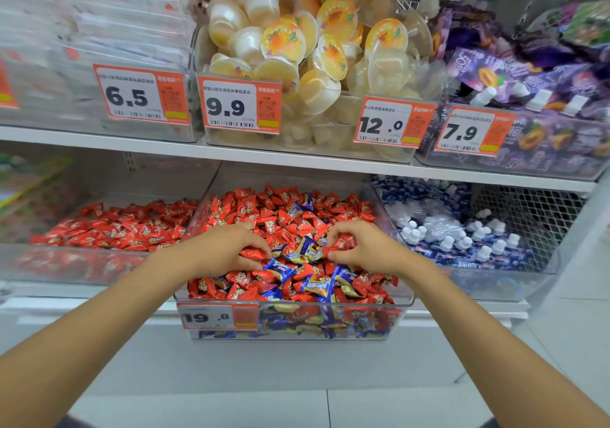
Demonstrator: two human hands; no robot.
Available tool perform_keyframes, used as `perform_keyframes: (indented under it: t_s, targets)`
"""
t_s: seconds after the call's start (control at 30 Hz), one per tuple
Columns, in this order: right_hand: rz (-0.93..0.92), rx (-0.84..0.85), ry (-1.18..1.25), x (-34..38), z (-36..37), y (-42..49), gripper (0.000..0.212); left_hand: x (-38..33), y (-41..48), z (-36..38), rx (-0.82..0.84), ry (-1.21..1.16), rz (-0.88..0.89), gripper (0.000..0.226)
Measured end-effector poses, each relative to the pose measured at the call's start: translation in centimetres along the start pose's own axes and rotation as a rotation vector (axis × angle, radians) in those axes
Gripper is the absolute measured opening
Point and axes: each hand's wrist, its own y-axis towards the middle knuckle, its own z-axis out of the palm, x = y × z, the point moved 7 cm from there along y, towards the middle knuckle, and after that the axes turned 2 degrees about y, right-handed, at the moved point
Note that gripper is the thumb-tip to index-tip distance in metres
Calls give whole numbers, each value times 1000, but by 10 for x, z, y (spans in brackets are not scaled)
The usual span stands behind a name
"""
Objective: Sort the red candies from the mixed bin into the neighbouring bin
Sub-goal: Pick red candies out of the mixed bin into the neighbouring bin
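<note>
Left hand [227,246] pinches a red candy [252,253] lying crosswise, right hand [364,247] clamps a second candy [340,242], above mixed bin [202,216]

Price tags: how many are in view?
5. Upper shelf, left to right: 6.5 tag, 9.9 tag, 12.0 tag, 7.9 tag. Lower shelf: 19.8 tag on the mixed bin. An orange sliver at the left edge may be a sixth.

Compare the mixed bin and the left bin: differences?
Mixed bin holds red candies and blue ones; left bin holds only red. Mixed bin juts forward and carries a 19.8 tag; left bin sits back, no tag visible. Both are clear plastic, side by side.
</note>
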Motion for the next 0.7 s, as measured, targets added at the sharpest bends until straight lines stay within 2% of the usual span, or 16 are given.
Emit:
perform_keyframes:
  t_s: [0.1,0.17,0.27,0.33,0.43,0.5,0.6,0.7]
  targets:
    - [-3,-40,66,-2,-5,-1,17,-2,-3,-14,-160,-47,14,10]
    - [-23,-56,8,1,-8,-2,26,-1,-9,-31,-312,-98,20,7]
    - [-37,-79,-27,2,-12,0,16,-1,-16,-44,-398,-132,35,12]
    - [-24,-97,-28,1,-13,0,7,-6,-17,-37,-296,-107,58,12]
    - [-42,-92,-12,7,-10,0,16,-13,-16,-13,-81,-38,78,20]
    - [-57,-72,1,15,-4,0,25,-14,-17,-4,0,-5,72,24]
    - [-59,13,35,24,13,0,28,-11,-17,0,45,28,30,29]
    - [-52,121,-83,24,36,5,25,-11,-13,1,23,42,25,31]
